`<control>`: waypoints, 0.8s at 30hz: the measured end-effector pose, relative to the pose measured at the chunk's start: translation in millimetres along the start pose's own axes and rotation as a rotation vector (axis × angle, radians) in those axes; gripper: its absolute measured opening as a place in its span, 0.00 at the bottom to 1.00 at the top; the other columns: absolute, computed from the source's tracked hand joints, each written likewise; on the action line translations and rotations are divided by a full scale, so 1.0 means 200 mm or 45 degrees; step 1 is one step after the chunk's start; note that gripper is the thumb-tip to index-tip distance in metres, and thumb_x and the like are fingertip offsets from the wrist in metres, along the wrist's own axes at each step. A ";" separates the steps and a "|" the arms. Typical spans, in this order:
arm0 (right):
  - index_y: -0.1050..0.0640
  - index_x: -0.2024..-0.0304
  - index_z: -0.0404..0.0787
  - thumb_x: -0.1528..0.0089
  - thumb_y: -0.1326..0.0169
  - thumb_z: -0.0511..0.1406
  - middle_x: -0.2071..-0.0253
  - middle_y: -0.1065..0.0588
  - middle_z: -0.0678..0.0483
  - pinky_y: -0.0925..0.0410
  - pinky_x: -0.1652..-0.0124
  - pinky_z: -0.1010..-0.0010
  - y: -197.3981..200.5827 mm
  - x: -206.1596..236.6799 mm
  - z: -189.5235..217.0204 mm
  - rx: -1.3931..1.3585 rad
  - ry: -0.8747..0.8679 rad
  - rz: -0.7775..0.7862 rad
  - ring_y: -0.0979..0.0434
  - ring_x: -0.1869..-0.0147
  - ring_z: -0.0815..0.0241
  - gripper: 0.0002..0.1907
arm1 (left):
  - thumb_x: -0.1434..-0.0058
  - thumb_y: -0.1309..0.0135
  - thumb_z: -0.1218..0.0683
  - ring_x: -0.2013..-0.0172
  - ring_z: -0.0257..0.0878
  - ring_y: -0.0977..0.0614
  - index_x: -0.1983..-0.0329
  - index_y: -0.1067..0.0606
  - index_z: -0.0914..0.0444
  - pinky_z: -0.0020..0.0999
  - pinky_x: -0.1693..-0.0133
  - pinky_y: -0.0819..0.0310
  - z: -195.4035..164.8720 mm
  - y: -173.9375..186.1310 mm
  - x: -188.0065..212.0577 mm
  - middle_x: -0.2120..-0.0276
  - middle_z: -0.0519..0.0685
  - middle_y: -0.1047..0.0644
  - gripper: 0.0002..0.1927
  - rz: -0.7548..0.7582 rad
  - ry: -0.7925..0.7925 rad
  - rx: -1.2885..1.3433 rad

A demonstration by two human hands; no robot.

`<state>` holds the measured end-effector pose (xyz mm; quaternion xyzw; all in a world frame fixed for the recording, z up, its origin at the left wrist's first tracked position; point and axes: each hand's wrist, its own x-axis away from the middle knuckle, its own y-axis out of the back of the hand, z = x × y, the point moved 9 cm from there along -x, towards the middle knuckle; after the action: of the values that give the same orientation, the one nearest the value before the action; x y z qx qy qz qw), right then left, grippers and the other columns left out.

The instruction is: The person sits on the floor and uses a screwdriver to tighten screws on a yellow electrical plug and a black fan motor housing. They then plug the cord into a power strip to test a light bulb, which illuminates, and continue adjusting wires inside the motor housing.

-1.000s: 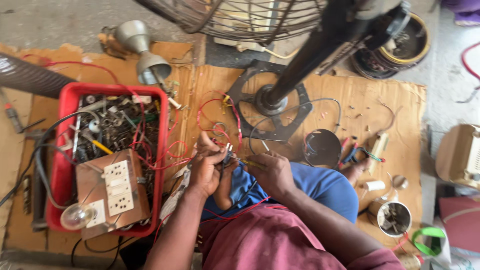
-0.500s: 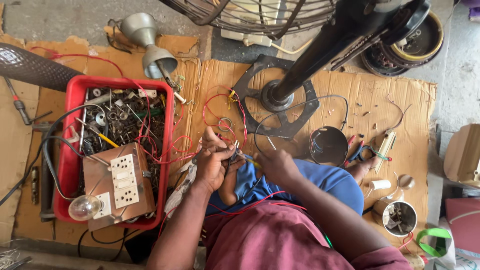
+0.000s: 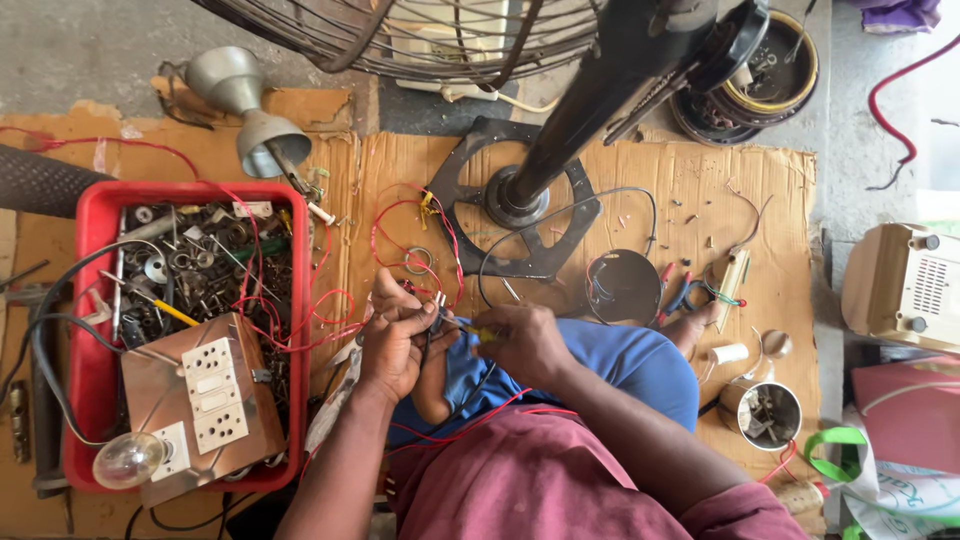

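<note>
My left hand pinches a small dark electrical part with red wires running off it, held above my lap. My right hand grips a screwdriver with a yellow handle, its tip against that part. Both hands meet over my blue trouser leg. Just beyond them stands the black base of a pedestal fan, its pole rising toward the wire cage at the top.
A red tray at left holds screws, tools, a wooden socket board and a bulb. On the cardboard lie a round dark cap, pliers, a tin of screws. A beige box stands right.
The view has shifted slightly and my hands sit a little lower and closer to my lap. They keep hold of the small part and the screwdriver.
</note>
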<state>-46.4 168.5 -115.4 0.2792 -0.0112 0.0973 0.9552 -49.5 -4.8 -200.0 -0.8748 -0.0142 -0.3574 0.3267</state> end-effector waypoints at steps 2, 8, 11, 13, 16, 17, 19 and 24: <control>0.15 0.57 0.42 0.44 0.38 0.43 0.68 0.18 0.48 0.26 0.65 0.66 -0.01 0.02 -0.09 0.029 -0.208 0.010 0.16 0.67 0.57 0.16 | 0.37 0.45 0.64 0.64 0.46 0.15 0.70 0.28 0.63 0.49 0.60 0.15 0.00 0.00 0.00 0.68 0.52 0.20 0.07 0.024 0.003 -0.007; 0.16 0.56 0.38 0.44 0.35 0.43 0.66 0.17 0.49 0.29 0.68 0.64 -0.14 0.06 -0.20 -0.321 -0.453 0.240 0.20 0.68 0.57 0.19 | 0.36 0.46 0.63 0.64 0.45 0.15 0.71 0.27 0.63 0.48 0.59 0.15 0.01 0.02 0.00 0.68 0.52 0.20 0.07 0.006 0.025 -0.039; 0.15 0.56 0.42 0.44 0.34 0.41 0.66 0.17 0.51 0.25 0.65 0.66 -0.02 0.05 -0.11 0.012 -0.157 -0.045 0.18 0.66 0.61 0.16 | 0.36 0.45 0.63 0.64 0.45 0.15 0.72 0.28 0.63 0.48 0.59 0.15 0.01 0.02 0.00 0.68 0.51 0.20 0.08 0.014 0.022 -0.046; 0.14 0.57 0.41 0.38 0.39 0.44 0.67 0.17 0.51 0.28 0.67 0.66 -0.06 0.07 -0.20 -0.053 -0.449 0.066 0.21 0.68 0.61 0.15 | 0.36 0.45 0.63 0.63 0.45 0.15 0.72 0.28 0.63 0.48 0.58 0.15 0.01 0.02 0.00 0.68 0.51 0.20 0.08 0.020 0.020 -0.059; 0.16 0.58 0.38 0.36 0.42 0.46 0.68 0.17 0.50 0.31 0.70 0.64 -0.21 0.15 -0.32 -0.426 -0.920 0.402 0.25 0.71 0.61 0.18 | 0.36 0.45 0.63 0.63 0.44 0.15 0.72 0.27 0.64 0.48 0.58 0.15 0.02 0.03 -0.01 0.68 0.52 0.20 0.08 0.017 0.031 -0.066; 0.16 0.57 0.40 0.39 0.38 0.44 0.68 0.17 0.50 0.30 0.68 0.65 -0.20 0.12 -0.30 -0.458 -0.830 0.330 0.23 0.70 0.62 0.16 | 0.37 0.45 0.63 0.63 0.44 0.15 0.72 0.27 0.64 0.48 0.59 0.15 0.02 0.03 -0.01 0.68 0.52 0.20 0.07 0.003 0.020 -0.087; 0.15 0.57 0.42 0.44 0.32 0.42 0.69 0.19 0.50 0.29 0.68 0.65 -0.12 0.07 -0.23 -0.279 -0.512 0.129 0.23 0.70 0.63 0.16 | 0.37 0.45 0.63 0.64 0.44 0.15 0.71 0.27 0.63 0.47 0.60 0.15 0.02 0.04 0.00 0.68 0.52 0.20 0.07 -0.031 0.004 -0.117; 0.13 0.60 0.38 0.34 0.40 0.46 0.73 0.20 0.54 0.29 0.66 0.70 -0.14 0.09 -0.31 -0.095 -0.612 0.172 0.23 0.71 0.65 0.18 | 0.37 0.44 0.64 0.63 0.44 0.15 0.71 0.28 0.63 0.47 0.60 0.15 0.02 0.03 0.00 0.68 0.52 0.20 0.08 0.004 -0.009 -0.109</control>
<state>-25.1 182.3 -180.9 0.2575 -0.2604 0.0912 0.9260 -45.7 -7.6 -206.7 -0.8892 0.0012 -0.3542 0.2896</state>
